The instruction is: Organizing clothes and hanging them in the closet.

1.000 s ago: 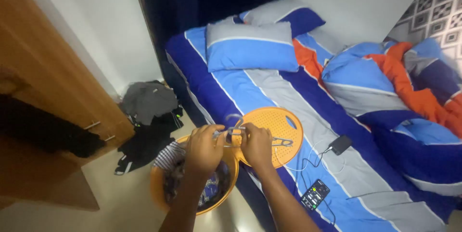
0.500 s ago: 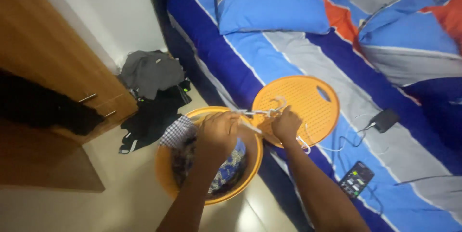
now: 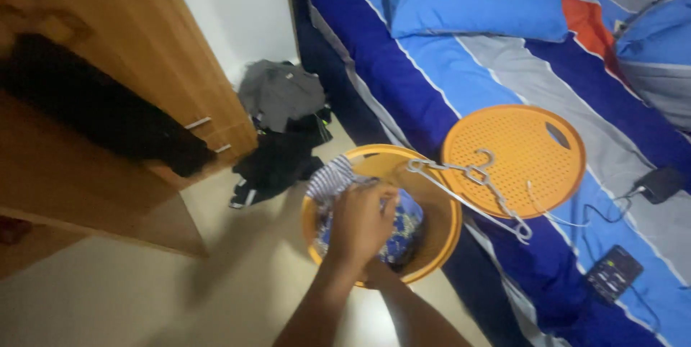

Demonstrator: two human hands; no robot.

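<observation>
Head view looks down on both forearms reaching into a round orange plastic laundry basket (image 3: 439,235) on the floor beside the bed. Left hand (image 3: 360,223) is curled shut on the blue patterned clothing (image 3: 403,228) inside it; the right hand is hidden beneath the left, its state impossible to tell. Pale plastic hangers (image 3: 475,181) lie across the basket rim and the perforated orange round lid (image 3: 533,145) on the striped blue bed (image 3: 461,73). Farther off, dark clothes (image 3: 281,131) are heaped by the wooden wardrobe (image 3: 144,44).
</observation>
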